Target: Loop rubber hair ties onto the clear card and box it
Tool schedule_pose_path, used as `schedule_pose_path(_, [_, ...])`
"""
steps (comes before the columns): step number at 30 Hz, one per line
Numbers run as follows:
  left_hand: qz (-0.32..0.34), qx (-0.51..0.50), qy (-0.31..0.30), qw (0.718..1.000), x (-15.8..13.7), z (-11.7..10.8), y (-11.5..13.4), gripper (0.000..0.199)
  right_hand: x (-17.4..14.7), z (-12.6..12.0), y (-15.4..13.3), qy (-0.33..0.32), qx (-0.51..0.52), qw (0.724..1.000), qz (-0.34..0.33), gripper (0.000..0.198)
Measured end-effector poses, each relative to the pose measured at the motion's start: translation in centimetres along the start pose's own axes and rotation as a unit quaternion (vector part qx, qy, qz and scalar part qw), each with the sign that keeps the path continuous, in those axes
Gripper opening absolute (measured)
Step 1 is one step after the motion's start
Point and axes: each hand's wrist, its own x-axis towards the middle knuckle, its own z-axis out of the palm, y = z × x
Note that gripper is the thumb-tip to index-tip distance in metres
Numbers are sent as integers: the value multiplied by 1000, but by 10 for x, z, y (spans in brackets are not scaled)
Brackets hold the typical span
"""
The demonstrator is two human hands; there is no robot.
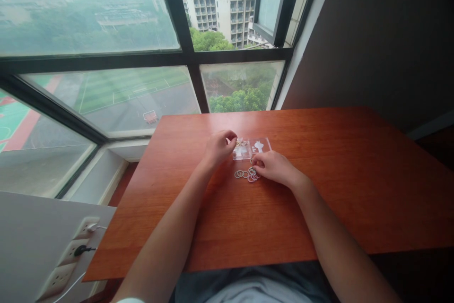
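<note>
A small clear plastic box (pixel 241 153) lies on the table with its hinged lid (pixel 260 145) laid back to the right; a white figure is printed on the lid. Some small rings, like elastic hair ties, are in the box. My left hand (pixel 220 146) is at the box's left side, fingers curled in a pinch; what they hold is hidden. In front of the box lies a loose group of pale hair ties (pixel 252 175). My right hand (pixel 272 167) reaches over its right edge, fingertips pinched at a hair tie near the box.
The reddish-brown wooden table (pixel 340 175) extends far to the right. Windows (pixel 244 81) stand behind it, one pane swung outward. Wall sockets (pixel 73 251) with plugged-in cables are at the lower left. A dark wall (pixel 372 33) rises at the right.
</note>
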Motion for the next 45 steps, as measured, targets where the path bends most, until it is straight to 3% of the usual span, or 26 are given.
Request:
schedule_pose_path(6, [-2,2,-5,1000,0,0,0,11,0,0,-8,5,-75,997,20,17])
schedule_pose_path(12, [-1,-12,-11,1000,0,-1,0,13,1,-1,-11,25,-85,996,17,15])
schedule_pose_path(25, [36,-86,-72,993,-1,1,10,15,4,0,-9,249,33,967,39,16])
schedule_pose_path(34, [50,-173,-173,968,-5,-1,26,31,3,1,-10,268,42,962,33,18])
schedule_pose_path(45, [59,-166,-167,970,-6,4,28,16,2,0,-11,275,40,960,38,19])
